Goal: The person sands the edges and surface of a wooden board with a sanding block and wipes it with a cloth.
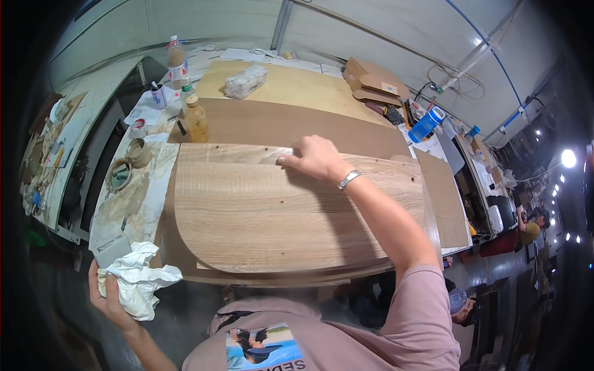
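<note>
Cloth (139,284) and a grey block (112,250) are gripped together by the L hand (113,295), fingers closed, thumb on the near side; both are held out past the bench's near-L edge, w/ floor (204,294) seen below. The R hand (315,157) is set at the far edge of the wood panel (266,216), approx. mid-length, w/ thumb out to the L & fingers curled; whether the edge is gripped or only touched can't be told. A bracelet (349,179) is worn on the R wrist, & the panel's R part is crossed by the forearm.

The panel is laid flat on the bench (117,210), its near-L corner rounded, its long near edge close to the bench's near edge. Small dark holes are seen in it. Beyond its far edge a strip of brown sheet (247,119) is left exposed, then a yellow sheet (300,83), on which a wrapped packet (245,81) is placed. Room at the far-L corner is limited by a yellow bottle (196,120), just beside it; farther L, a tape roll (137,153) & bowl (119,175) are kept. Far R: carton (374,80), blue bottle (427,125).
</note>
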Tool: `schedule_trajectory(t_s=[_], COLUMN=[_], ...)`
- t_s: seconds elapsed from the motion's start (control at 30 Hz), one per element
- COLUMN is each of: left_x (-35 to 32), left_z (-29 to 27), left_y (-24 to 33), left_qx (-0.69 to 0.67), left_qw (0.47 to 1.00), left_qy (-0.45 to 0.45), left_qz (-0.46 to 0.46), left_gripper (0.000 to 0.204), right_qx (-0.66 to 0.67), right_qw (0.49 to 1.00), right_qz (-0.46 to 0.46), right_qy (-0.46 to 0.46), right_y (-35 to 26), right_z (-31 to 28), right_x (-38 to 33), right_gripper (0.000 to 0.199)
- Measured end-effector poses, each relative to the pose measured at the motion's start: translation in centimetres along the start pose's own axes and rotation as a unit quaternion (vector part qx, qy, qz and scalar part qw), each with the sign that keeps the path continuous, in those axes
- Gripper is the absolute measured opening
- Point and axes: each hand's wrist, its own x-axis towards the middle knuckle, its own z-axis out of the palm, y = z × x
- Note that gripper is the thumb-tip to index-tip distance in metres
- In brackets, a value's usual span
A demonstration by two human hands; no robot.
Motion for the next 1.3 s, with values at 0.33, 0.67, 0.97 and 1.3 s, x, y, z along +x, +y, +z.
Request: schedule_trajectory(t_s=[0.33,0.67,0.97,1.3], left_x=[0.7,0.8,1.2,3.5], left_z=[4.0,7.5,12.1,5.2], left_y=[-2.4,0.5,3.1,1.0], left_qx=[-0.044,-0.015,0.097,0.124], left_qw=[0.994,0.990,0.916,0.967], left_qy=[-0.097,-0.134,-0.313,-0.163], left_qz=[0.027,0.033,0.233,0.154], left_gripper=[0.046,0.046,0.040,0.034], right_qx=[-0.084,-0.053,0.212,0.584], right_qw=[0.995,0.997,0.927,0.805], right_qz=[-0.047,0.046,-0.301,-0.032], right_qy=[0.031,0.015,0.070,0.100], right_y=[0.2,0.1,-14.6,-10.1], right_z=[2.6,4.3,-2.0,0.6], right_x=[-3.4,-4.5,-7.4,-7.6], right_gripper=[0.056,0.061,0.054,0.027])
